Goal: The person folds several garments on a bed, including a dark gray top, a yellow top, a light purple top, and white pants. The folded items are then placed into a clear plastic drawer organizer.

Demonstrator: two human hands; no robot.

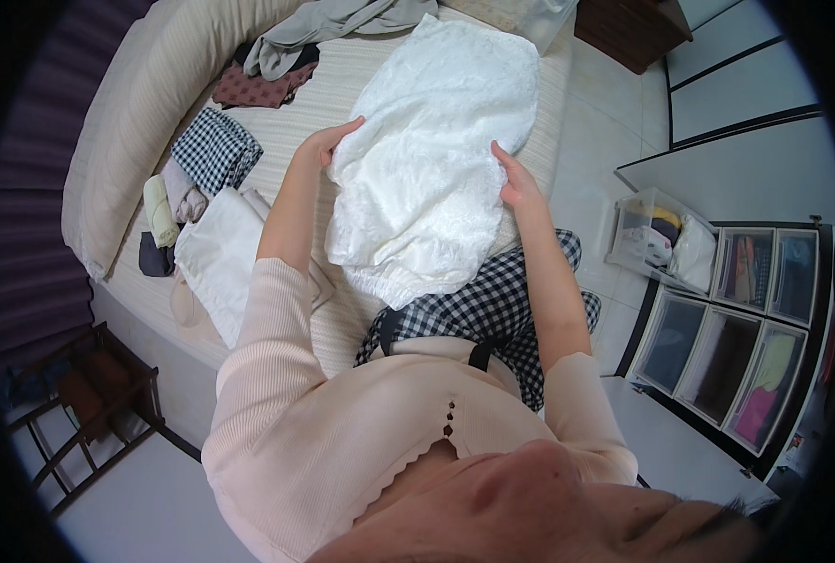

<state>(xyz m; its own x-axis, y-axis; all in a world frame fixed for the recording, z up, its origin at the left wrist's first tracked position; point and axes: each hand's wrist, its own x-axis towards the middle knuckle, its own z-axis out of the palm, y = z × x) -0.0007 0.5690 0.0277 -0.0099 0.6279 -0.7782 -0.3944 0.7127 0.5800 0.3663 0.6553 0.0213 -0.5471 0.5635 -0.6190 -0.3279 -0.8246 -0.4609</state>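
A white garment (438,148) of textured, lace-like fabric is spread out before me, its gathered edge nearest my lap. My left hand (329,143) grips its left side, thumb on top and fingers hidden underneath. On the opposite side my right hand (517,181) holds the edge the same way. The near end hangs over my checked trousers (453,310), while the far end reaches across the bed (305,119). Left of my left forearm lies folded white cloth (224,243).
Folded checked cloth (217,149), a pale yellow roll (158,211) and dark folded fabric (156,253) line the bed's left side. Grey clothing (333,28) and brownish patterned fabric (259,84) lie farther back. A clear bin (628,232) stands right, beside clear-fronted drawers (720,366).
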